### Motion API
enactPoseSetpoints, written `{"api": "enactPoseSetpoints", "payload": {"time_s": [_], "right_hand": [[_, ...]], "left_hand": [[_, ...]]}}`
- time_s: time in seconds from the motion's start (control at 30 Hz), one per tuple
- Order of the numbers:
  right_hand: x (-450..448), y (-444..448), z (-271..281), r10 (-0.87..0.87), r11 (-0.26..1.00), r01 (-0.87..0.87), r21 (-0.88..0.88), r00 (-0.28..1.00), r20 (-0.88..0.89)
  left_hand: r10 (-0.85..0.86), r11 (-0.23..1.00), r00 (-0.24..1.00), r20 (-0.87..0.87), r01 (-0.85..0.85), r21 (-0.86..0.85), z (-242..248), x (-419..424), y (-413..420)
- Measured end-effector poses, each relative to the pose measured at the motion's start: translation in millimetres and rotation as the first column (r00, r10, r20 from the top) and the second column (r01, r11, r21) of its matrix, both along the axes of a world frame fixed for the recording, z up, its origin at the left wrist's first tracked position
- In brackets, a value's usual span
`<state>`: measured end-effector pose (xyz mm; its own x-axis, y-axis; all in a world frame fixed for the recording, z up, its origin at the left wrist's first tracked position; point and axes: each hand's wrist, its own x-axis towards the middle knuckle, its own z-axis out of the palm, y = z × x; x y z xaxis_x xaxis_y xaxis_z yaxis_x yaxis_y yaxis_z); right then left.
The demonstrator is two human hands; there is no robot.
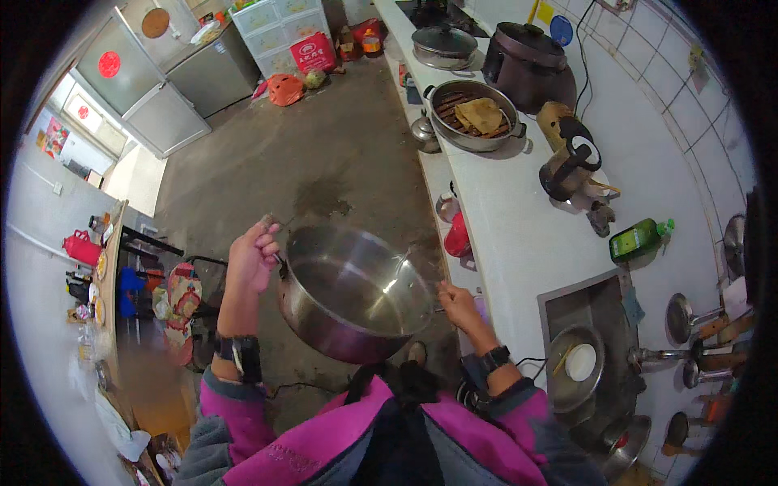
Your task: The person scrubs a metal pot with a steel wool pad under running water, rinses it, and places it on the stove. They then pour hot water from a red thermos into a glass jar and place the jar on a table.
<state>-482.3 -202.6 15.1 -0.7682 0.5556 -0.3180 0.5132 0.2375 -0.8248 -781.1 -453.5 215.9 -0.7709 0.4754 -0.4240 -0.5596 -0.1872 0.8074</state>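
Observation:
A large stainless steel pot (340, 340) hangs above the floor in front of my body, tilted so that its inside faces me. What looks like shallow, clear liquid covers its bottom, though glare makes this hard to confirm. My left hand (252, 255) is closed at the pot's left side handle, whose dark end shows beside the fingers. On the opposite side my right hand (460, 308) grips the other handle, which the fingers mostly hide. Dark bands circle both wrists.
To my right runs a white counter (516, 212) bearing a steamer pan with flatbread (480, 115), a dark lidded pot (526, 64) and a green detergent bottle (635, 240). A sink (550, 304) holds a metal basin (562, 389). A patterned chair (182, 297) stands left.

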Motion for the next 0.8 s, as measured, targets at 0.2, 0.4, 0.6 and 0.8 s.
{"api": "enactPoseSetpoints", "payload": {"time_s": [0.2,0.4,0.6,0.8], "right_hand": [[-7,-52,-42,0.139,0.965,-0.122,-0.23,0.988,0.059],[-41,-53,-9,0.096,0.969,-0.098,0.226,0.995,0.021],[-83,-69,29,0.02,0.979,-0.014,0.206,0.999,-0.028],[-113,-87,40,-0.029,0.974,0.061,0.217,0.989,-0.147]], "left_hand": [[0.184,0.954,0.978,0.099,-0.154,-0.256,-48,-13,-46],[0.204,0.971,0.959,0.196,-0.172,-0.169,-68,-21,-103],[0.227,0.971,0.942,0.249,-0.238,0.016,-87,-43,-153],[0.176,0.964,0.958,0.225,-0.215,0.16,-107,-69,-182]]}}
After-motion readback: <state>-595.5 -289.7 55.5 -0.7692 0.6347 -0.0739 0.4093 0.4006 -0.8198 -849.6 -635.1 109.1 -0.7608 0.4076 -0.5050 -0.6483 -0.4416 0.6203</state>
